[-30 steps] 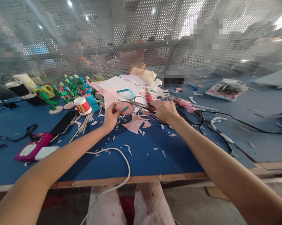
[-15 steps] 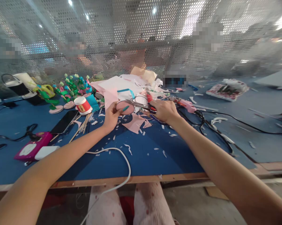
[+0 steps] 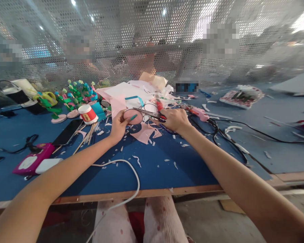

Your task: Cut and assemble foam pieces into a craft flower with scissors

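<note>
My left hand (image 3: 119, 126) grips a round pink disc (image 3: 134, 118) by its left side, the thumb lying across its face. In my right hand (image 3: 175, 119) is a pair of scissors (image 3: 149, 113), its fingers closed round the handles. The blades point left and lie across the upper edge of the disc; whether they are parted I cannot tell. Just below the disc, a cut piece of pink paper (image 3: 143, 133) lies on the blue table (image 3: 152, 175) among white scraps. Behind my hands is a heap of white and pink paper (image 3: 126, 91).
To the left stand a red and white paper cup (image 3: 87, 114), green paper plants on pink bases, a phone (image 3: 68, 132), wooden sticks and a magenta power strip (image 3: 34, 159). A pink glue gun (image 3: 199, 113) with black cables lies right. A white cable (image 3: 135, 172) crosses the front edge.
The whole view has shifted slightly. Both hands keep their hold on the disc and the scissors, with the blades still at the disc's upper edge.
</note>
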`<control>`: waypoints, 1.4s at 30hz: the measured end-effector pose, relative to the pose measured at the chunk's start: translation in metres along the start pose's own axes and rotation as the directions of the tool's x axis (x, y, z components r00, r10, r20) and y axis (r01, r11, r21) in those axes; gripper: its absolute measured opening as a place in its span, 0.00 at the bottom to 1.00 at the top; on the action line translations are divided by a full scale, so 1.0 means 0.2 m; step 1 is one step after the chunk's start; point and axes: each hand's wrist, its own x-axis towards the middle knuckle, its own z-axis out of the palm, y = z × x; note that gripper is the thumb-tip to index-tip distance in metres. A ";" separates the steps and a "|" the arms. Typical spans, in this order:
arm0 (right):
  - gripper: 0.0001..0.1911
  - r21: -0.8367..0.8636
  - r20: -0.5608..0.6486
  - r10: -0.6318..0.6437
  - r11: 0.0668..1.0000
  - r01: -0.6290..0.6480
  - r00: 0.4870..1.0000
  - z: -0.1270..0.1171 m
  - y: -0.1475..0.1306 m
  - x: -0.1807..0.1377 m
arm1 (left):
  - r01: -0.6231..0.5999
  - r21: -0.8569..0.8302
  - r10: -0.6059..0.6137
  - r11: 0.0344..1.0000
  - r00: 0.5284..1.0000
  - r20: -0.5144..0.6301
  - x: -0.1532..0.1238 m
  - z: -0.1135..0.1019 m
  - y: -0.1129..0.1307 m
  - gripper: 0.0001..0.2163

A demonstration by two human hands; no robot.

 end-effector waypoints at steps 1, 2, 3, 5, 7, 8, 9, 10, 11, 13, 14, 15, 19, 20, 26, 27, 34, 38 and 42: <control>0.33 0.000 0.001 0.002 1.000 -0.002 1.000 0.00 0.00 0.00 | 0.003 0.002 -0.003 1.000 1.000 0.001 0.00 0.00 0.00 0.13; 0.33 0.000 0.001 0.002 1.000 -0.002 1.000 0.00 0.00 0.00 | 0.008 0.002 -0.008 1.000 1.000 0.002 0.00 0.00 0.00 0.13; 0.34 -0.001 0.002 0.001 1.000 -0.001 1.000 0.00 0.00 0.00 | 0.013 -0.001 -0.013 1.000 1.000 0.004 0.00 0.00 0.00 0.14; 0.34 -0.003 0.006 -0.009 1.000 0.009 1.000 0.00 0.00 0.00 | 0.018 -0.002 -0.018 1.000 1.000 0.005 0.00 0.00 0.00 0.14; 0.35 -0.006 0.018 -0.028 1.000 0.028 0.999 -0.01 0.00 0.00 | 0.012 0.019 -0.012 1.000 1.000 0.008 0.00 0.00 -0.01 0.13; 0.35 -0.007 0.025 -0.039 0.999 0.039 0.999 -0.01 0.00 0.01 | 0.004 0.035 -0.004 0.999 1.000 0.012 0.00 -0.01 -0.01 0.11; 0.35 -0.006 0.031 -0.048 0.999 0.048 0.998 -0.01 0.00 0.01 | -0.006 0.050 0.005 0.999 1.000 0.020 0.00 -0.01 -0.02 0.10; 0.35 -0.005 0.035 -0.052 0.999 0.052 0.998 -0.01 0.00 0.01 | -0.018 0.062 0.016 0.998 0.999 0.031 0.00 -0.01 -0.02 0.09; 0.35 -0.005 0.038 -0.051 0.999 0.051 0.998 -0.01 0.00 0.00 | -0.034 0.070 0.031 0.997 0.999 0.041 0.00 -0.01 -0.02 0.08; 0.35 -0.005 0.039 -0.045 0.999 0.046 0.998 -0.01 0.00 0.00 | -0.068 0.080 0.063 0.994 0.996 0.057 0.00 -0.01 -0.02 0.08; 0.35 -0.006 0.037 -0.045 0.999 0.045 0.998 -0.01 0.00 0.00 | -0.081 0.084 0.076 0.993 0.995 0.063 0.00 -0.01 -0.02 0.08; 0.35 -0.007 0.033 -0.045 0.999 0.046 0.998 -0.01 0.00 0.00 | -0.089 0.085 0.084 0.992 0.994 0.068 0.00 -0.01 -0.01 0.08; 0.34 -0.010 0.014 -0.047 0.999 0.047 0.999 -0.01 0.00 -0.01 | -0.088 0.074 0.082 0.993 0.994 0.077 0.00 -0.01 -0.01 0.09; 0.34 -0.010 0.013 -0.045 0.999 0.045 0.999 -0.01 0.00 -0.01 | -0.088 0.074 0.082 0.993 0.994 0.075 0.00 -0.01 -0.01 0.09; 0.33 -0.008 -0.006 -0.040 0.999 0.040 0.999 -0.01 0.00 0.00 | -0.070 0.074 0.066 0.995 0.996 0.059 0.00 -0.01 -0.01 0.11; 0.33 -0.004 -0.014 -0.039 0.999 0.039 0.999 -0.01 0.00 0.00 | -0.066 0.067 0.061 0.996 0.996 0.062 0.00 -0.01 -0.01 0.11; 0.34 0.025 -0.034 -0.021 0.999 0.022 0.999 0.00 0.00 0.00 | -0.081 0.077 0.078 0.994 0.996 0.042 0.00 -0.01 -0.01 0.11; 0.35 0.028 -0.017 -0.021 0.999 0.021 1.000 0.01 0.00 0.00 | -0.061 0.118 0.054 0.991 0.997 0.057 0.00 -0.01 -0.01 0.10; 0.36 0.002 0.007 -0.012 1.000 0.012 1.000 0.00 0.00 0.00 | -0.096 0.142 0.088 0.985 0.994 0.056 0.00 -0.02 -0.01 0.10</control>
